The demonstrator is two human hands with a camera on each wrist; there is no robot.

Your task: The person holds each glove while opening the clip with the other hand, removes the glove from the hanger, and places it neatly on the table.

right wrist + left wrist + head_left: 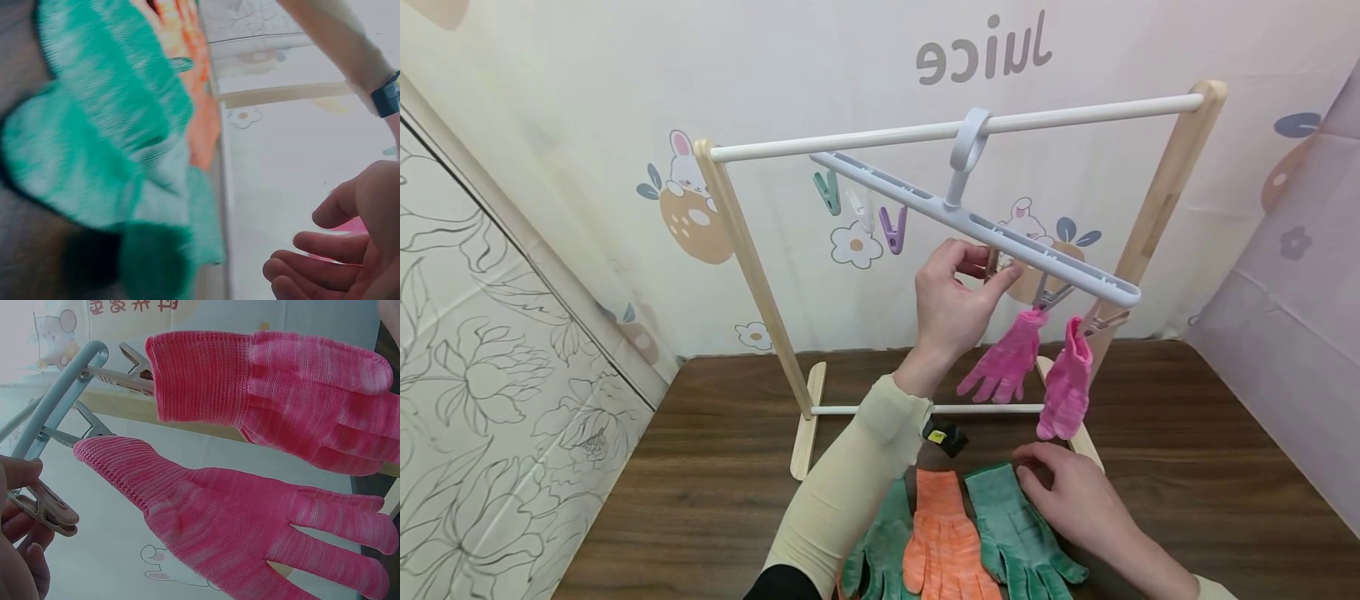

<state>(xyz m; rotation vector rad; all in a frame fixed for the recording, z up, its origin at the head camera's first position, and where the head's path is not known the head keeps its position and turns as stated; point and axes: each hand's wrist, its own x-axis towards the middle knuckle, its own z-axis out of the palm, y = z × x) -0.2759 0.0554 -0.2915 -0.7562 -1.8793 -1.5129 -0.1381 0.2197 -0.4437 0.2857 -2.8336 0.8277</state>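
My left hand (953,300) pinches a beige clothespin (47,509) just under the light-blue hanger (1037,250); the pin's jaws hold no glove. To its right, two pink gloves hang fingers down from the hanger, the nearer-left glove (1009,358) on a grey clothespin (1048,293) and the outer glove (1066,379) on a pinkish clothespin (1105,318). Low over the table, my right hand (1078,500) is empty, its fingers loosely bent beside the cuff of a green glove (1018,533). An orange glove (943,533) and another green glove (887,542), partly behind my left sleeve, lie alongside.
The hanger's hook loops over the white top bar (850,140) of a wooden rack (752,267) and tilts down to the right. Green (829,193), white (861,210) and purple (893,230) clothespins hang from its left half. A patterned cloth (775,83) backs the brown table (700,467).
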